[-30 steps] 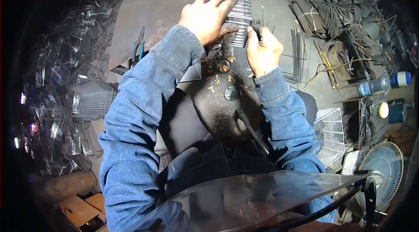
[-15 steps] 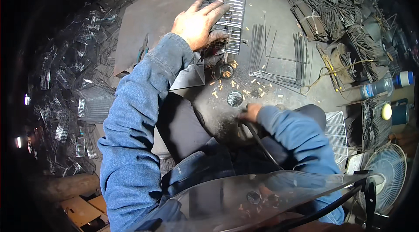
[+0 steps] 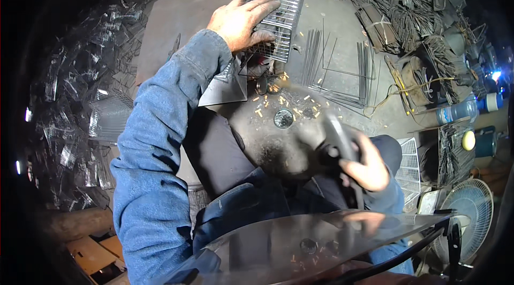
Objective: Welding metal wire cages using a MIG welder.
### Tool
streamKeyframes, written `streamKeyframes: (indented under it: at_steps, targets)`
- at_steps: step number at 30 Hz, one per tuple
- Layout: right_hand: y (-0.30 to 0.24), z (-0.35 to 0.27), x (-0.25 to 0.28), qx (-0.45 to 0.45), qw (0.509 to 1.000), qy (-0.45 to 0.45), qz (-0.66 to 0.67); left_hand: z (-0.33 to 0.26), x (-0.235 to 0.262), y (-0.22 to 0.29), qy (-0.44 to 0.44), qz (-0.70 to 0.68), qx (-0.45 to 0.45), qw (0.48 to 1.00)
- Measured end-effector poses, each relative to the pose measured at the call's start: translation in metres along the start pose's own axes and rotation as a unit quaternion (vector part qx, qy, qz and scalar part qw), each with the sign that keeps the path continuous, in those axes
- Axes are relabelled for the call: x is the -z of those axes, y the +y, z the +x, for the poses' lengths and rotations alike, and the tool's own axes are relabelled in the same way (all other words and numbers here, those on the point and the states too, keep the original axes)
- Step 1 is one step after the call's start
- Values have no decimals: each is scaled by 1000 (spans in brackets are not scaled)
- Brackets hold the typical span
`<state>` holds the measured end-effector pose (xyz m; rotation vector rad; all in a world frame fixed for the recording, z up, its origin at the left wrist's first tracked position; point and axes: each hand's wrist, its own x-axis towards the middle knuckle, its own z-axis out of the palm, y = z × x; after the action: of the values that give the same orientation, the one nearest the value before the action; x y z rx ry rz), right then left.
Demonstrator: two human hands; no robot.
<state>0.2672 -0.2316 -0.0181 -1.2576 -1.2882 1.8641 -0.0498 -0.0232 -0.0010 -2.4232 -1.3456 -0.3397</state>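
A silvery wire basket (image 3: 286,9) lies at the top centre. My left hand (image 3: 241,21) holds it, thumb and spread fingers pressed against its wires. At the lower right my right hand (image 3: 367,164) is closed around a grey-black hand-held tool (image 3: 340,137). Motion smears this tool, so I cannot tell its exact kind. Between my knees stands a small round dark cup (image 3: 283,118). Near the basket's lower end lies a pale metal sheet (image 3: 227,88).
Thin bent wire frames (image 3: 342,79) lie right of the basket, with piled wire bundles (image 3: 399,4) beyond. Wire baskets (image 3: 80,87) heap up on the left. Cigarette butts (image 3: 300,104) litter the floor. A fan (image 3: 471,215) and water bottle (image 3: 458,112) stand at right.
My right hand has swung right and nearer with the tool, which now points up and left. My left hand stays on the basket. The view has shifted slightly.
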Motion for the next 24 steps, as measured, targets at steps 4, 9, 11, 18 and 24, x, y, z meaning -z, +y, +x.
streamKeyframes:
  at_steps: [4, 9, 11, 18, 24]
  targets:
    - [-34, -10, 14, 136, 982, 120, 47, 8, -2, -2, 21, 0, -26, 999]
    - [-47, 23, 12, 80, 991, 90, 62, 6, -3, 0, 9, -20, -18, 1000]
    - [-41, 28, 5, 81, 990, 91, 71, 8, -2, 2, -2, -10, -11, 1000]
    - [-41, 36, 0, 70, 993, 73, 61, 3, -1, 0, 5, -14, -13, 1000]
    - [-39, 39, 1, 82, 993, 58, 59, 5, 0, 2, 16, -33, -19, 999]
